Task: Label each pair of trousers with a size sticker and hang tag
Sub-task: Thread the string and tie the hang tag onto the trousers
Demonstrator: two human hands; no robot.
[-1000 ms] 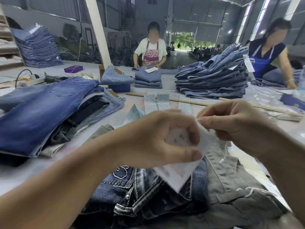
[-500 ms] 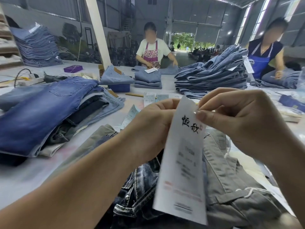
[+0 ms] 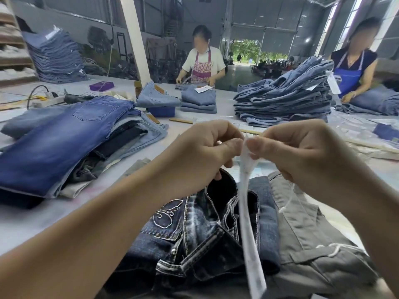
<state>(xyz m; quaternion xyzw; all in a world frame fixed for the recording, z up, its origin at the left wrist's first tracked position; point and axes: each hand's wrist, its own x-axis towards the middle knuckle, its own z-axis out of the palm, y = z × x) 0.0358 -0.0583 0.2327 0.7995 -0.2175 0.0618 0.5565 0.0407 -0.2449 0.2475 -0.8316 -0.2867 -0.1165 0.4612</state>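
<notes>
Long pale work table [image 3: 26,225], running the width of the view, loaded with denim. At far right, a tall heap of folded light-blue jeans [image 3: 285,100]; at left, a slanted pile topped by mid-blue trousers [image 3: 56,143] with a back pocket facing up. Beyond the far edge, two people in aprons, one in a floral apron [image 3: 201,65], one in a blue apron [image 3: 349,72], both with hands on folded denim. Between them on the table, a small folded stack [image 3: 198,100] with a white tag on top.

Closest below, dark-wash jeans [image 3: 194,234] with white topstitching, waistband open and turned up, lying against grey trousers [image 3: 313,244] to the right, the two touching along their edges.

Raised above the dark jeans, left hand [image 3: 200,152] and right hand [image 3: 302,152], thumb and forefinger of each closed together, pinching the top end of a white hang tag [image 3: 248,216] from either side. Tag seen edge-on, hanging as a narrow strip down in front of the open waistband; printing unreadable at this angle. Thin white string [image 3: 288,201] trailing below the right hand, possibly the tag's loop, though too fine and blurred to be sure.

Farther back at left, a small purple box [image 3: 101,85] near a power strip [image 3: 50,98] and cable.
</notes>
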